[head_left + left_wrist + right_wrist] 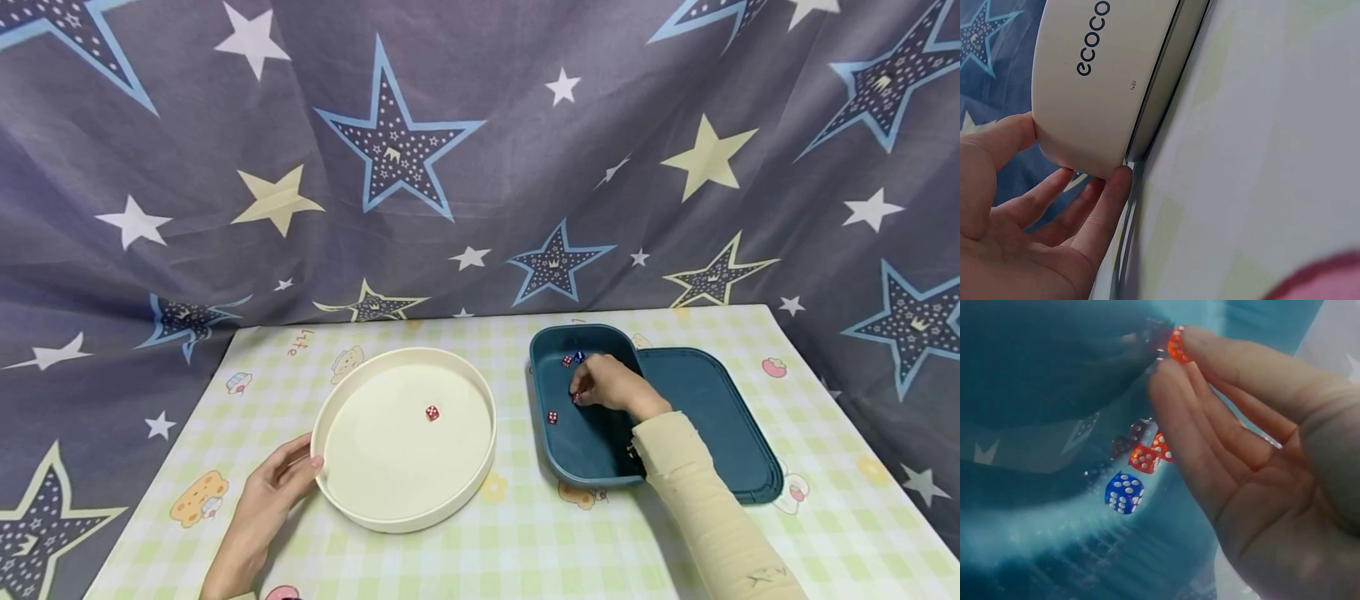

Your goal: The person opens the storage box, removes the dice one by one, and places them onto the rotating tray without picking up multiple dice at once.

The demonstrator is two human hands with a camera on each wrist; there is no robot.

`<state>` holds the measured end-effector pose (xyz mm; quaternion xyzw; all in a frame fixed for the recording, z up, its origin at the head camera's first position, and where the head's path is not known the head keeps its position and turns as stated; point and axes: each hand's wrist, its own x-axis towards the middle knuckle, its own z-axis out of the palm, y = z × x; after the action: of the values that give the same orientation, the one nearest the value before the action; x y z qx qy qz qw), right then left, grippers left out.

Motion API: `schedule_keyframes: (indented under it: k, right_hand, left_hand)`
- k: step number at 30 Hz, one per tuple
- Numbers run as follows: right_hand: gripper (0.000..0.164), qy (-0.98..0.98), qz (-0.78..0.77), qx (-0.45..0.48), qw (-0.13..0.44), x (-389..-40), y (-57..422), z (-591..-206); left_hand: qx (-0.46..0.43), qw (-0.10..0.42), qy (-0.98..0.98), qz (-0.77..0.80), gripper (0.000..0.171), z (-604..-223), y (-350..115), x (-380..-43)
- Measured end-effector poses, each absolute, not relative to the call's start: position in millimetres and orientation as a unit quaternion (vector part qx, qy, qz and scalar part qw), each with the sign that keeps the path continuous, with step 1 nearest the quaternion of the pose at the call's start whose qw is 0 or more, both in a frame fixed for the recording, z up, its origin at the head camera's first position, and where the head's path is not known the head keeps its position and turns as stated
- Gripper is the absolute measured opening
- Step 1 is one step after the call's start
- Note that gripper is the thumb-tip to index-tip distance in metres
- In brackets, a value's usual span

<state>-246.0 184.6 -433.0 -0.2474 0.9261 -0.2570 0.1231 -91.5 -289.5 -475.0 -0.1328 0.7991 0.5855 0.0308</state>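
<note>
Tabletop [510, 567], dice [552, 417] in teal box [581, 454]

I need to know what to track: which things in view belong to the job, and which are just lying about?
In the job, it seems:
right hand
held red die
teal box
other dice inside
left hand
cream tray
tray's red die

Just about, likely:
teal lid
tablecloth
curtain

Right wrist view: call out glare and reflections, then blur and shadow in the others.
Right wrist: pale glare streaks the teal plastic box, which mirrors the translucent blue die; left wrist: the pink print at lower right is blurred; head: a soft shadow darkens the green checked tablecloth beside the cream fabric sleeve.
</note>
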Motion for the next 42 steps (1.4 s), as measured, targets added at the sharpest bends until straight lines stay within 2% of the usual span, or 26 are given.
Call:
schedule_keyframes:
  k: [22, 42]
  right_hand:
    - [0.006, 0.921, -0.304, -0.238, 0.053, -237.9, 163.7, -407.5]
    - [0.008, 0.905, -0.344, -0.248, 0.028, -231.6, 127.4, -392.5]
  left_hand:
    - [-0.137, 0.028, 0.795, 0.59, 0.068, -476.5, -287.7, -89.0]
    - [-0.131, 0.032, 0.795, 0.591, 0.066, -476.3, -291.9, -94.0]
